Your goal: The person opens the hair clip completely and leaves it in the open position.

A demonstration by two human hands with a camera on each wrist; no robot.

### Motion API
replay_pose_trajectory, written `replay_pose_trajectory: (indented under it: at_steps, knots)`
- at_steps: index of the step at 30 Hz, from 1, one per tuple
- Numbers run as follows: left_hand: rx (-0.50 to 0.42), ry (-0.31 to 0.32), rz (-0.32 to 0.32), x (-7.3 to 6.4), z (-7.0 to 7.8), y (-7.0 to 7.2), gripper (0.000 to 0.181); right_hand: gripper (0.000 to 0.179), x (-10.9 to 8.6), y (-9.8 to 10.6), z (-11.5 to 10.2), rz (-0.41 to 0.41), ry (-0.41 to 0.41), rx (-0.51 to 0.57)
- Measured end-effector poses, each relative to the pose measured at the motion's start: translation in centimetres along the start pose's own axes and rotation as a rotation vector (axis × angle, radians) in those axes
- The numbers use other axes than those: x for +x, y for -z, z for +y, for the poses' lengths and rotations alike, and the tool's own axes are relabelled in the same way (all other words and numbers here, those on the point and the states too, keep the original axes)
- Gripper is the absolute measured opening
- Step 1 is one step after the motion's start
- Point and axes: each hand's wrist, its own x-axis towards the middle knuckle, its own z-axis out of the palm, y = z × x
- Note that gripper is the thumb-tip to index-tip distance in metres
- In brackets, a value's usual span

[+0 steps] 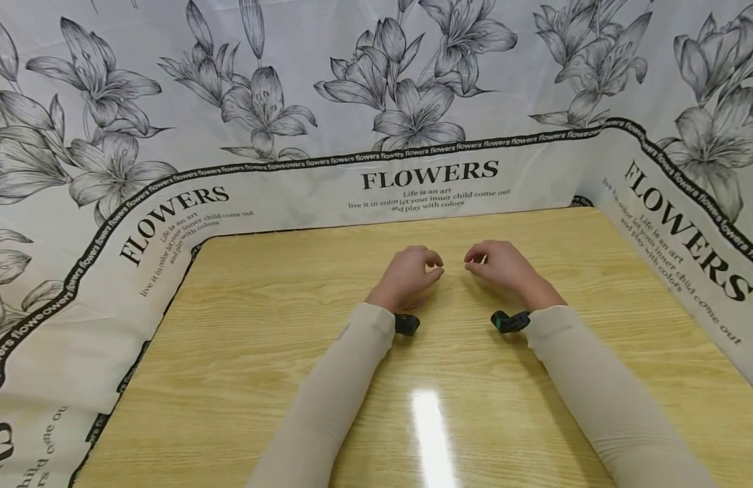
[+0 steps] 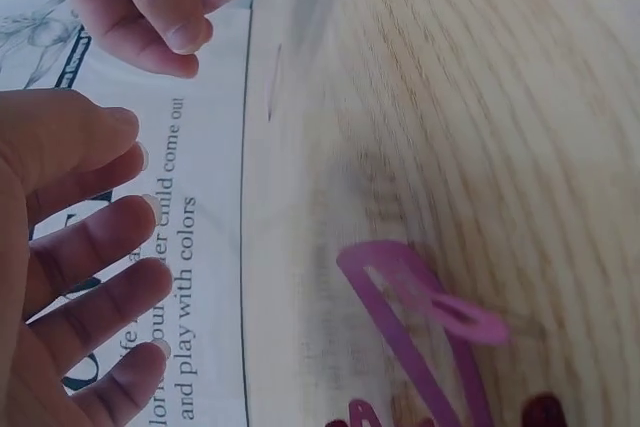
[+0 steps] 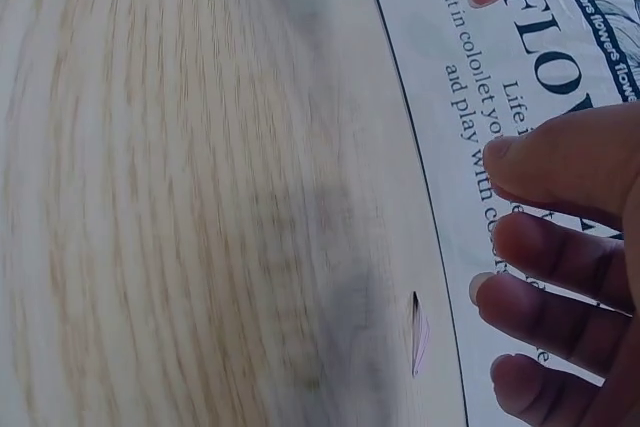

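Above the far half of the table, my left hand (image 1: 409, 272) and right hand (image 1: 503, 266) face each other with a small gap between the fingertips. Both hold nothing, and their fingers bend loosely. A pink-purple snap hair clip (image 2: 385, 322) shows low in the left wrist view, its narrow tongue sticking out. My left hand (image 2: 85, 257) is apart from it, at that view's left side. A slim pinkish sliver (image 3: 420, 337) lies near my right hand (image 3: 565, 277) in the right wrist view; its kind is unclear. The head view shows neither small thing.
The table (image 1: 278, 285) has a light wood-grain top with a bright glare strip near its front. White cloth (image 1: 425, 186) printed with flowers and lettering rises along the back and both sides. Dark red bits (image 2: 545, 412), cut off by the frame, show at the left wrist view's bottom edge.
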Motion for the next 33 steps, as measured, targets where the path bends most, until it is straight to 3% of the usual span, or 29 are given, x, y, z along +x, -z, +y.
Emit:
replay_pose_trajectory:
  at_steps: [17, 25, 33]
  knots:
    - [0.119, 0.001, -0.007, 3.4, 1.3, 0.4, 0.025, 0.025, 1.2, 1.2, 0.6, 0.035, -0.047, -0.063]
    - [0.152, 0.045, -0.036, 5.0, 1.8, 0.0, 0.026, 0.028, 1.3, 1.4, 1.5, 0.035, -0.088, -0.067]
    - [0.153, 0.043, -0.053, 5.7, 1.9, -0.6, 0.027, 0.031, 0.6, 1.0, 2.4, 0.025, -0.122, -0.065]
